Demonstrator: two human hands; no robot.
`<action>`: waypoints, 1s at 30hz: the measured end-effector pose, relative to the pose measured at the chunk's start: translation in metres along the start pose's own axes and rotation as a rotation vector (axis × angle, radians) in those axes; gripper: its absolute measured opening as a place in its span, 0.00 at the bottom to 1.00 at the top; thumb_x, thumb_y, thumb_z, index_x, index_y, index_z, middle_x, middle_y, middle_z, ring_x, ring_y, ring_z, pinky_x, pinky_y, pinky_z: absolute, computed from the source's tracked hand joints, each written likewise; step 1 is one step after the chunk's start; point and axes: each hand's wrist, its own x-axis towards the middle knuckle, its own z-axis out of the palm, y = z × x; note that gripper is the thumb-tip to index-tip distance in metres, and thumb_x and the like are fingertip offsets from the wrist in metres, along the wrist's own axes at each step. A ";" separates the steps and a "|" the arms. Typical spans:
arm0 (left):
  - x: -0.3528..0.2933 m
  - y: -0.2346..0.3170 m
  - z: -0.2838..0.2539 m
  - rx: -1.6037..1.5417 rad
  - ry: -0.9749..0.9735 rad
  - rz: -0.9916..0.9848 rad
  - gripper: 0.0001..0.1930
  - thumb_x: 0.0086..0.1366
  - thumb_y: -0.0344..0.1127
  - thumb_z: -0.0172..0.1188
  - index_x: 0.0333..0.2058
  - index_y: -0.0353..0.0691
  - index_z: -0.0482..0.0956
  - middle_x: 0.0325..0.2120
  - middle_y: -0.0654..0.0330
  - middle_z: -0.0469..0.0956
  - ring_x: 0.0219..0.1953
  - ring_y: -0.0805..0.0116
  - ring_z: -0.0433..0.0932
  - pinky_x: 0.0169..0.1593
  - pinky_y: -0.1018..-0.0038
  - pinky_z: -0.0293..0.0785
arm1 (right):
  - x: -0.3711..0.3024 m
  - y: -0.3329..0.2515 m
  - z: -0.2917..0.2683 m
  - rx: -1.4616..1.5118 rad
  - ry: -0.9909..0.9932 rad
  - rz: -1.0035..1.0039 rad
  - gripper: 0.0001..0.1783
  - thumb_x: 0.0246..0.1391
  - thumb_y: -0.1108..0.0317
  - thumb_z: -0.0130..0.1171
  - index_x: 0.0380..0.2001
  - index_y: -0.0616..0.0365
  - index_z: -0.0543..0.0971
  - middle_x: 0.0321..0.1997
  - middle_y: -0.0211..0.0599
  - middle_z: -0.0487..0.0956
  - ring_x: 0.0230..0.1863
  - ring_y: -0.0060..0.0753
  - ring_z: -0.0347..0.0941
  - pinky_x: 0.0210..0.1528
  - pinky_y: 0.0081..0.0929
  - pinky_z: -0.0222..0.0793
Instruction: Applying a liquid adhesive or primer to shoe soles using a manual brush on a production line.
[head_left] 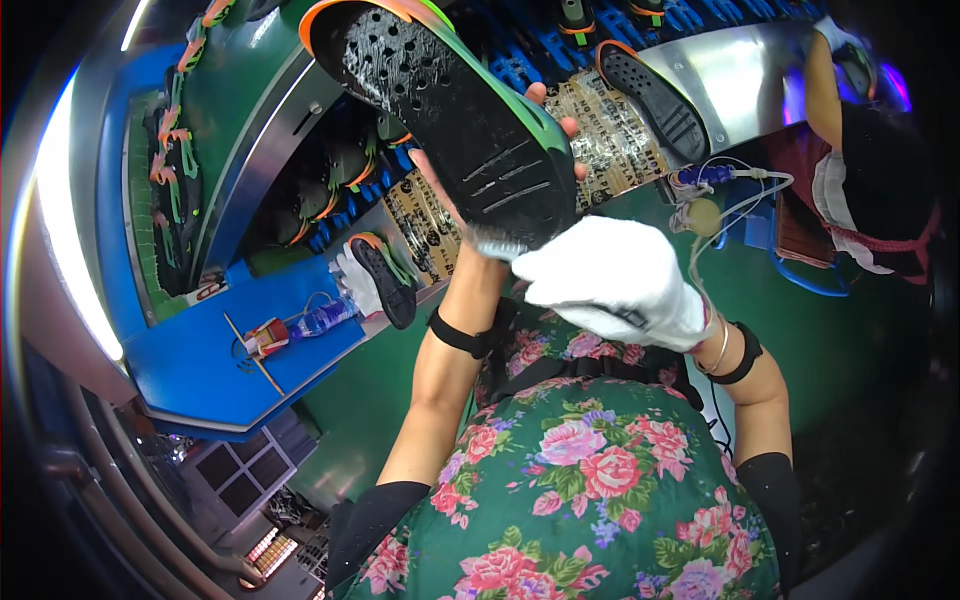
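A black shoe sole (480,130) with a green and orange rim is held up, underside toward me. Its far end is dotted with holes and has a wet-looking shine; short grooves cross the near end. My bare left hand (440,188) supports it from behind, fingertips curling past the right edge. In a white glove, my right hand (615,280) is closed around a small brush, its handle hidden. The pale bristles of the brush (497,243) are at the sole's near end; I cannot tell whether they touch.
Another sole (655,100) lies on the taped brown cardboard (615,140), and one more (385,280) sits beside a white glove at left. A blue table (200,370) holds a plastic bottle (322,318). Behind runs a blue rack with shoes. Another person (880,180) is at right.
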 end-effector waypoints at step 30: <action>-0.016 0.070 -0.004 0.461 0.412 -0.284 0.28 0.74 0.49 0.53 0.62 0.32 0.75 0.56 0.44 0.81 0.55 0.52 0.84 0.61 0.57 0.81 | -0.004 0.002 0.000 -0.266 -0.310 -0.125 0.19 0.50 0.72 0.70 0.48 0.54 0.87 0.53 0.40 0.87 0.50 0.42 0.85 0.48 0.36 0.83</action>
